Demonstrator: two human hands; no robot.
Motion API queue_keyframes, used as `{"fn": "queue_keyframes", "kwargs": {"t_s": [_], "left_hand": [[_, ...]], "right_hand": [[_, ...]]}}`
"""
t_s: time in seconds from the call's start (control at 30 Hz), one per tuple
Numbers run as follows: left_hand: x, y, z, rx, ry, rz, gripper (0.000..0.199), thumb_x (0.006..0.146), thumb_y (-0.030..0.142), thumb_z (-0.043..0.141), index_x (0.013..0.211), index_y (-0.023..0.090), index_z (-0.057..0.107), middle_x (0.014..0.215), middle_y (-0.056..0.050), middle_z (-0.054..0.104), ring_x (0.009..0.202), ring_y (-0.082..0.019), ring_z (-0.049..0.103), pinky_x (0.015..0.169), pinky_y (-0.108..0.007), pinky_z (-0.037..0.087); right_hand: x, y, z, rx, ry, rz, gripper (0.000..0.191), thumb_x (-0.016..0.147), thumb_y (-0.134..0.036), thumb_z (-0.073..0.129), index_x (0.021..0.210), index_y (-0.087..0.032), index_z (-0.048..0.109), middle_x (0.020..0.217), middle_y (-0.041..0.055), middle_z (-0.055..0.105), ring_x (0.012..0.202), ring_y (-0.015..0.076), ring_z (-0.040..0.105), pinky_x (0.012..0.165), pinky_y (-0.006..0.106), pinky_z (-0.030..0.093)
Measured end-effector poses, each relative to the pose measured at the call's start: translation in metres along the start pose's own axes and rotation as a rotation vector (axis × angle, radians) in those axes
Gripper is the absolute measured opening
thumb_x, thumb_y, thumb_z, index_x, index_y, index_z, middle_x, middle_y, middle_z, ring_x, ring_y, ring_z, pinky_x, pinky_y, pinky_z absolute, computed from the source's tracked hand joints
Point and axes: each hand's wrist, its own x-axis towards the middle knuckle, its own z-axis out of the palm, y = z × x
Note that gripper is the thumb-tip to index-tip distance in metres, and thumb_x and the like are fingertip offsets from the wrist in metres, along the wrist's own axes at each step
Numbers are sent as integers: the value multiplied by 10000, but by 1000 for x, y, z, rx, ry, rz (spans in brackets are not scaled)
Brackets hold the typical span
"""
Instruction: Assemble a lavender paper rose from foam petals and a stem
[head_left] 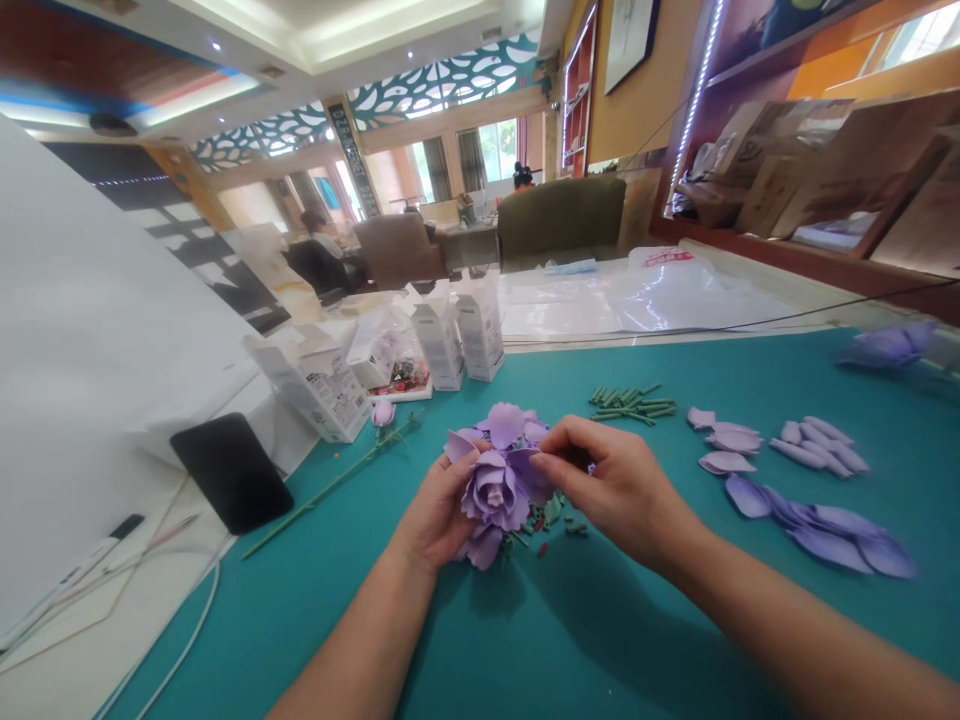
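Observation:
A purple artificial flower (495,490) with ruffled, layered petals is held above the green mat (330,620). My left hand (439,515) is closed around its left side, the thumb on the upper petals. At the flower's right edge, my right hand (611,485) pinches a purple petal (531,472) between thumb and fingertips. Whether that petal is joined to the flower cannot be made out. Beneath the flower lie small green and red pieces (551,515), partly hidden by it and by my hands.
Green stem pieces (634,403) lie beyond my right hand. Loose purple petals (832,530) and pale bud pieces (821,447) rest at right. On the left are a long-stemmed bud (330,487), a black tablet-like device (231,473) and white boxes (439,335). Chairs stand behind.

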Motion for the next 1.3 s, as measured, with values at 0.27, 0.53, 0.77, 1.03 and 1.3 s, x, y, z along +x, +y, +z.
{"fn": "queue_keyframes", "kwargs": {"t_s": [0.27, 0.53, 0.77, 1.03, 1.3], "left_hand": [[3, -2, -4, 34, -10, 18, 336, 543, 270, 880, 757, 141, 656, 634, 24, 644, 541, -86, 579, 502, -171, 456], [1, -2, -2, 52, 11, 28, 343, 525, 258, 883, 757, 135, 662, 633, 2, 655, 533, -103, 583, 507, -193, 459], [0, -3, -3, 79, 19, 18, 361, 530, 297, 884, 769, 134, 668, 634, -4, 647, 538, -105, 575, 514, -201, 465], [1, -4, -3, 75, -1, -10, 363, 558, 301, 875, 805, 141, 661, 697, -12, 652, 588, -111, 584, 538, -204, 478], [0, -8, 1, 123, -73, -54, 355, 569, 336, 867, 755, 124, 650, 639, 0, 619, 543, -81, 538, 513, -174, 440]], "right_hand": [[-1, 2, 1, -50, -13, -21, 160, 831, -276, 565, 687, -211, 586, 646, -9, 633, 583, 125, 553, 547, 235, 412], [-2, -1, 2, -94, -8, -75, 170, 834, -265, 538, 672, -217, 562, 619, -14, 623, 572, 125, 540, 543, 233, 397], [-3, 3, 5, -104, -1, -77, 156, 829, -256, 540, 679, -220, 561, 621, -14, 612, 572, 126, 525, 536, 231, 384], [-1, 5, 4, -43, -52, -32, 211, 865, -324, 515, 695, -215, 577, 633, -18, 604, 590, 126, 522, 559, 234, 393], [12, 22, 0, 168, -52, 271, 324, 857, -403, 500, 1083, -186, 582, 778, 12, 612, 689, 155, 560, 583, 265, 455]]}}
